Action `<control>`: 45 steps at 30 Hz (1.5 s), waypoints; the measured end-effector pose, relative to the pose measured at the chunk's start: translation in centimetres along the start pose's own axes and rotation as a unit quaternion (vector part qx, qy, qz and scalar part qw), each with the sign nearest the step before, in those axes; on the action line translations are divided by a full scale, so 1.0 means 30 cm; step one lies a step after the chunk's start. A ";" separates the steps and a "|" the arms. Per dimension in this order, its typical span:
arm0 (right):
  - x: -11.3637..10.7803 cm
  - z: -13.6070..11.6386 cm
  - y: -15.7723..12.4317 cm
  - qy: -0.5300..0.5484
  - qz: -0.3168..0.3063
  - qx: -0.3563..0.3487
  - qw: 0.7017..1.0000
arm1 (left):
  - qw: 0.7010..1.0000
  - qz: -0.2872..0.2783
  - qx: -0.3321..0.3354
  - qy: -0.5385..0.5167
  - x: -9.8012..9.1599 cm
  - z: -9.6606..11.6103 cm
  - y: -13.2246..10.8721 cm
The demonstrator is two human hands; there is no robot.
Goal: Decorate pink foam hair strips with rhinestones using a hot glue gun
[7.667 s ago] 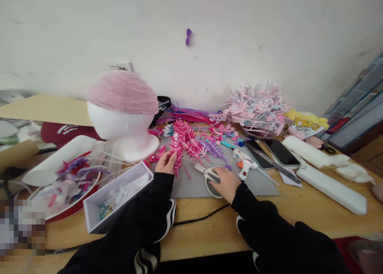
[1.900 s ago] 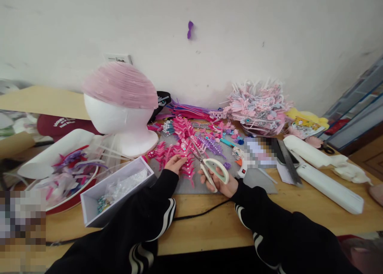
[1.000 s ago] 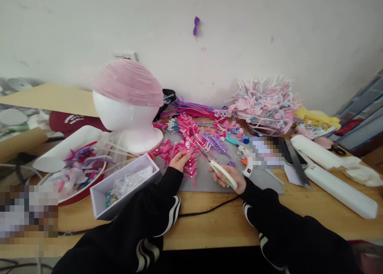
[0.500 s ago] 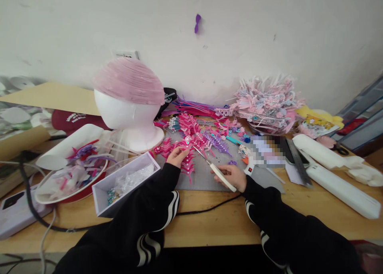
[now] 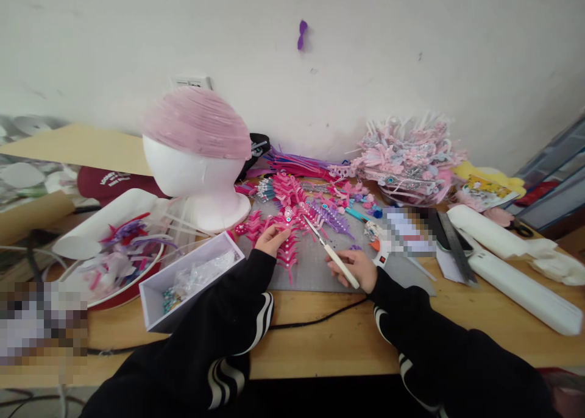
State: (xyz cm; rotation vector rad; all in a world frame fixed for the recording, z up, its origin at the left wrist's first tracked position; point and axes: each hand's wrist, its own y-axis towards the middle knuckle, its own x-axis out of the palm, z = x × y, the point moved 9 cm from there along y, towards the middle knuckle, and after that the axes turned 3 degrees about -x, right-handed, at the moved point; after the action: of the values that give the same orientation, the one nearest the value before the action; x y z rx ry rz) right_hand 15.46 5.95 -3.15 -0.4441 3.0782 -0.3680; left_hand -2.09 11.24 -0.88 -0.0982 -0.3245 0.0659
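My left hand (image 5: 270, 241) is closed in a pinch at the edge of a pink, feather-shaped ornament (image 5: 287, 259) dotted with small pearly beads. A round gem (image 5: 288, 215) sits just above those fingertips. In my right hand (image 5: 354, 268) lies a white-handled tool (image 5: 340, 265) with a slim, pointed metal end. Its tip reaches up and left toward the pink pieces, close to the gem; whether it touches them I cannot tell. More pink feather shapes (image 5: 287, 189) and a purple one (image 5: 336, 218) lie around on the grey mat (image 5: 315, 275).
A white foam head (image 5: 173, 162) with a pink cap stands left of the mat. Nearer lies an open box (image 5: 153, 311) with bagged beads. Behind right is a heap of pink hair ornaments (image 5: 406, 156). A glue gun (image 5: 386, 250), a steel ruler (image 5: 457, 247) and white rolls (image 5: 525, 293) lie right.
The tool in my right hand has turned to a steeper angle, its tip moving slightly up and right. My left hand has hardly moved.
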 end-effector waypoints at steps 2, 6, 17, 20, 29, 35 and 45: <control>-0.011 -0.010 0.003 0.020 0.012 -0.010 1.000 | 1.000 -0.004 0.000 -0.006 0.000 -0.003 0.002; -0.012 -0.007 0.007 0.052 -0.009 -0.007 0.999 | 1.000 -0.006 0.005 -0.019 0.002 -0.006 0.004; 0.128 -0.049 -0.079 0.257 -0.270 0.026 0.928 | 1.000 0.009 -0.001 0.018 -0.013 -0.014 0.006; 0.149 -0.044 -0.091 0.273 -0.312 0.041 0.909 | 0.999 0.019 0.015 0.024 -0.010 0.001 -0.002; 0.174 -0.040 -0.109 0.317 -0.336 0.079 0.883 | 0.999 0.015 0.036 0.010 -0.001 0.018 -0.005; 0.178 -0.046 -0.110 0.336 -0.347 0.067 0.873 | 0.998 0.027 0.054 0.019 0.004 0.037 -0.014; 0.182 -0.049 -0.113 0.351 -0.354 0.078 0.863 | 0.997 0.028 0.069 0.025 0.009 0.039 -0.020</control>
State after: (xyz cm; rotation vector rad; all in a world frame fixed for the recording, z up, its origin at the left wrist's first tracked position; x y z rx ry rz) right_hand 11.10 1.61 -0.81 -1.8023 3.3240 -0.9632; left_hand -2.19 10.78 0.36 0.0273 -0.2657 0.1417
